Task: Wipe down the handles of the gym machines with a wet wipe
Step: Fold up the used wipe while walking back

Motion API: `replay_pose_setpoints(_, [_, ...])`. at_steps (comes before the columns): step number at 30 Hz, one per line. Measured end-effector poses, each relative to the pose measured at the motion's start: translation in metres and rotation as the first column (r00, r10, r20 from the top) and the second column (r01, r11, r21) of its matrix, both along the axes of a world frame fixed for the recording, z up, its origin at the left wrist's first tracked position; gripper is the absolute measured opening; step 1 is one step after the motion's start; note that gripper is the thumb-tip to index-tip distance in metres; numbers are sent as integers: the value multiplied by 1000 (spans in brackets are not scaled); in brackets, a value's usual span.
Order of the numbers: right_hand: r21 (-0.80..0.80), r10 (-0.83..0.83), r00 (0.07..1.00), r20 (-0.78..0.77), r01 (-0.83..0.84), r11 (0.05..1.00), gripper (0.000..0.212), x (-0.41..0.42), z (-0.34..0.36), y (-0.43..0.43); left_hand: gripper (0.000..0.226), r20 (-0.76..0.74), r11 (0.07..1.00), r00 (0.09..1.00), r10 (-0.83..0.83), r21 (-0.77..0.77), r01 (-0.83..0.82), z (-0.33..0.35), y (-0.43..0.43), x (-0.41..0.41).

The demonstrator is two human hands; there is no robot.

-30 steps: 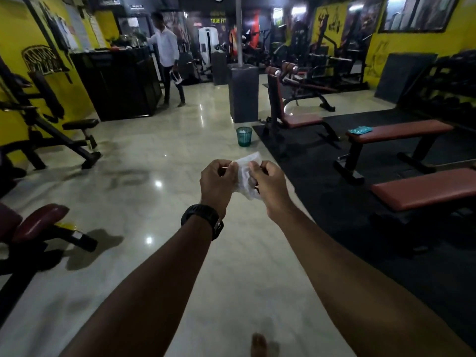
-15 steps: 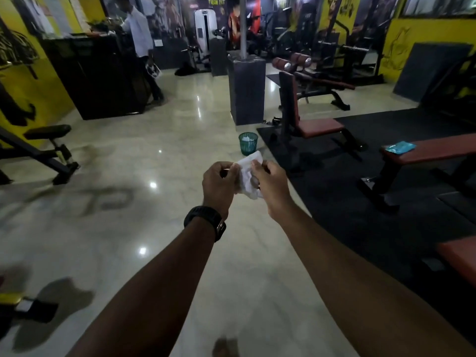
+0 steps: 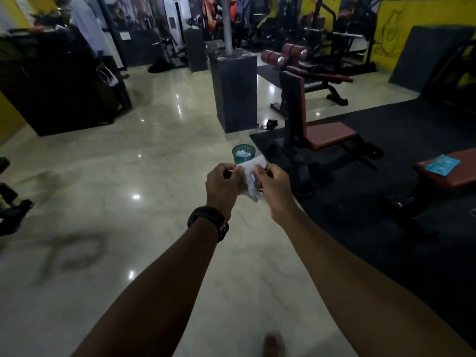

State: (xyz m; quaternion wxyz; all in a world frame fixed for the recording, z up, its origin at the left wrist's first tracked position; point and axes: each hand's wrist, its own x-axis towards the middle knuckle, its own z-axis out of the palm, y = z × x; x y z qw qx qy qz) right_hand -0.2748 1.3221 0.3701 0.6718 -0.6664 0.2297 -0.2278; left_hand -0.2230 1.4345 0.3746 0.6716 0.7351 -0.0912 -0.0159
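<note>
The left hand [image 3: 222, 186] and the right hand [image 3: 273, 188] are both curled, each pinching one side of the white wet wipe [image 3: 250, 176], which hangs crumpled between them in mid-air above the polished floor [image 3: 144, 161]. Neither hand is touching a handle, and the machines [image 3: 322, 32] stand well apart at the back of the room, so no wiping is happening at this moment. Just beyond the hands, a small green basket [image 3: 243, 157] holds something white, possibly used wipes, though it is too small and dim to be sure. That would suggest some handles are already done. A blue packet [image 3: 441, 164] lies on the bench [image 3: 453, 180] at the right. I judge the work is between handles: the wipe is either being opened out for use or is spent and ready for the basket.
</note>
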Motion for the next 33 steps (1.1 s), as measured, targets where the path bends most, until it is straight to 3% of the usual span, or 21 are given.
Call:
replay_pose_setpoints(9, [71, -23, 998, -50, 27, 997, 20, 290, -42, -104, 10, -6, 998, 1000, 18, 64, -17, -40, -110, 287])
replay_pose_setpoints(22, [8, -114, 977, -182, 118, 993, 16, 650, -87, -205, 8, -95, 992, 994, -59, 105, 69, -90, -213, 654])
replay_pose_setpoints(30, [63, -188, 952, -240, 209, 976, 5, 814, -118, -260, 10, -179, 957, 970, -165, 210, 202, -126, -278, 837])
replay_pose_setpoints(33, [95, -219, 936, -277, 253, 963, 14, 870, -140, -288, 12, -223, 935, 955, -196, 250, 250, -145, -307, 892])
